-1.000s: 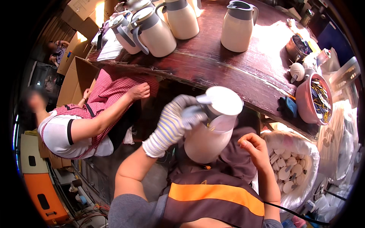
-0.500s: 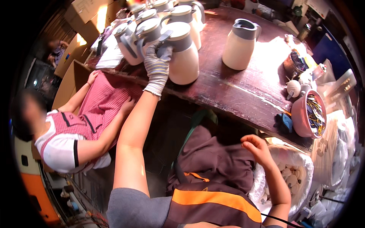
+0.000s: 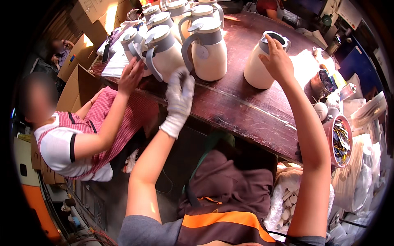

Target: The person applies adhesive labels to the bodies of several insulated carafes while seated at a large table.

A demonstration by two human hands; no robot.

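My left hand point(image 3: 179, 92), in a striped pale glove, is raised just below the grouped cream pitchers with grey handles point(image 3: 208, 58), its fingers loosely bent and apart, holding nothing visible. My right hand point(image 3: 277, 59), bare, grips the rim of a separate lidless cream pitcher point(image 3: 255, 74) standing on the dark red table point(image 3: 238, 104), fingertips over its grey-edged mouth. At the left, the co-worker's hand point(image 3: 131, 71) reaches up beside the front pitchers' handles.
A co-worker point(image 3: 65, 147) in a pink checked apron sits left, beside cardboard boxes point(image 3: 76, 92). A pink bucket of small parts point(image 3: 330, 139) is at the table's right, above a lined bin of white pieces point(image 3: 287, 205). Another person point(image 3: 269, 10) is beyond the table.
A pitcher went from my left hand onto the table among the others; that hand has drawn back. My right hand rose to the lidless pitcher. The co-worker's hand lifted toward the pitchers.
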